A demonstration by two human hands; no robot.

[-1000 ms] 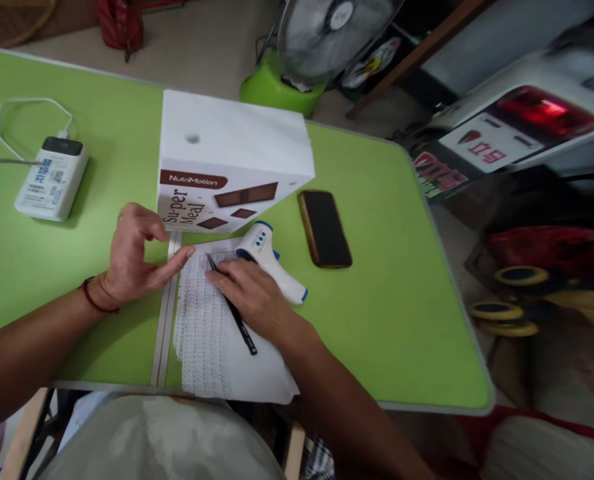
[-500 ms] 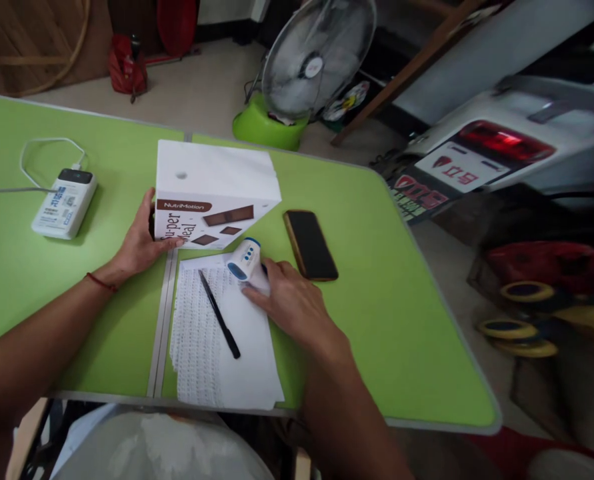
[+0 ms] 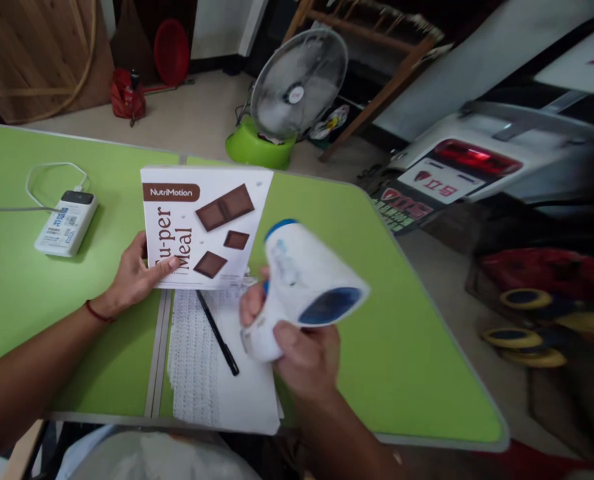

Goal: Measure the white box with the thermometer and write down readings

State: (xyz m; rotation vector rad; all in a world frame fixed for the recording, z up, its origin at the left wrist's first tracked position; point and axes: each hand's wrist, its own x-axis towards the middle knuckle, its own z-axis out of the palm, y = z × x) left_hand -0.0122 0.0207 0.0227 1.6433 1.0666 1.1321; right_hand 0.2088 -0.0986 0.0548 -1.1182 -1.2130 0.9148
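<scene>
My left hand (image 3: 137,273) is closed on the left edge of a white NutriMotion box (image 3: 201,230), thumb across its printed front. Chocolate pieces are pictured on the box, which tilts so that its front faces me. In my right hand (image 3: 307,360) is a white and blue infrared thermometer (image 3: 309,277), gripped by the handle and raised over the table to the right of the box. Its wide blue end points to the lower right. Below the box lie handwritten paper sheets (image 3: 204,373), with a black pen (image 3: 219,337) on top.
On the left of the green table (image 3: 407,373) lies a white power bank (image 3: 67,223) with a cable plugged in. Beyond the far edge, a fan (image 3: 297,93) sits on a green stool (image 3: 261,143). A white scooter (image 3: 457,160) stands at the right.
The thermometer has been lifted off the papers in my right hand and turned. My left hand has tipped the box so its front faces me. The phone is now hidden from sight.
</scene>
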